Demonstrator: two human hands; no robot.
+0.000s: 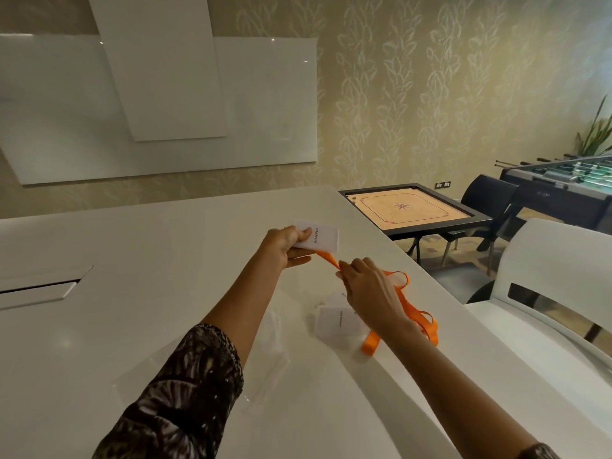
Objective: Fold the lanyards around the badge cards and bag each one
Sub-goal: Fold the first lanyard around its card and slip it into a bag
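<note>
The counter (pixel 132 246) lies bare across its far and left parts, open to a hand, save a recessed hatch (pixel 43 286) near the left edge. Near the right edge, loose cards (pixel 334 324), orange lanyards (pixel 420 319) and clear bags (pixel 265 356) crowd the surface. A white chair (pixel 543 260) stands just beside that edge.

Right hand (pixel 367 293) covered most of a second badge card (pixel 344 297) and the middle run of the orange lanyard (pixel 402 299). Left hand (pixel 284 245) hid the near end of the held badge card (pixel 323 239). Print on the lower badge card (pixel 337 323) too small to read. Clear bags (pixel 265 366) barely discernible against the surface (pixel 132 246). Foosball table (pixel 563 177) cut by right edge.
</note>
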